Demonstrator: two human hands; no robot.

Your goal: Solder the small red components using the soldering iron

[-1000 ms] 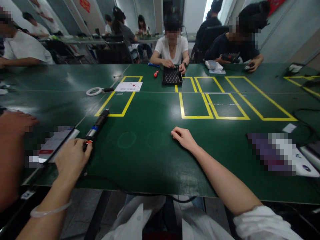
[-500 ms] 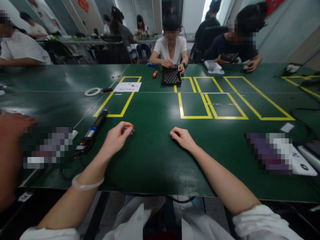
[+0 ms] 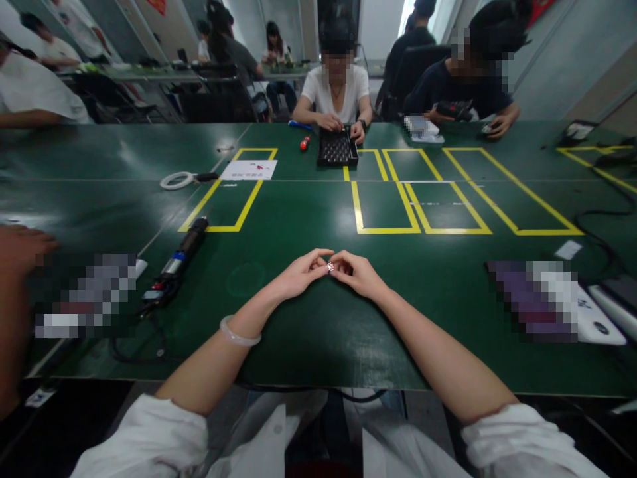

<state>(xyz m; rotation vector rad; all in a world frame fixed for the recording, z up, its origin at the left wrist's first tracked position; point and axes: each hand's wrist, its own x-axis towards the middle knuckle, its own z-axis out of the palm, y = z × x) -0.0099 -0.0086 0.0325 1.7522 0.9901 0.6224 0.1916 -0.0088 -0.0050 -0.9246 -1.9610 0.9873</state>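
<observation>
My left hand [image 3: 298,273] and my right hand [image 3: 359,273] meet fingertip to fingertip over the green table [image 3: 308,332], in front of me at the middle. Between the pinched fingertips sits a tiny shiny metal part [image 3: 330,267], too small to name; I cannot tell which hand bears it. A pale bangle [image 3: 239,334] circles my left wrist. A black electric screwdriver [image 3: 175,263] with a blue band lies on the table to the left, its cable curling toward the near edge, apart from both hands.
Yellow tape rectangles [image 3: 383,206] mark the table's middle. A white ring [image 3: 175,180] and a paper sheet [image 3: 249,170] lie far left. A person opposite handles a black tray [image 3: 337,150]. A flat device [image 3: 562,302] lies right, and another person's arm [image 3: 17,299] rests at the left edge.
My left hand left the screwdriver's end, swept right across the table with something small and orange at its fingertips, and now meets my right hand. My right hand barely moved.
</observation>
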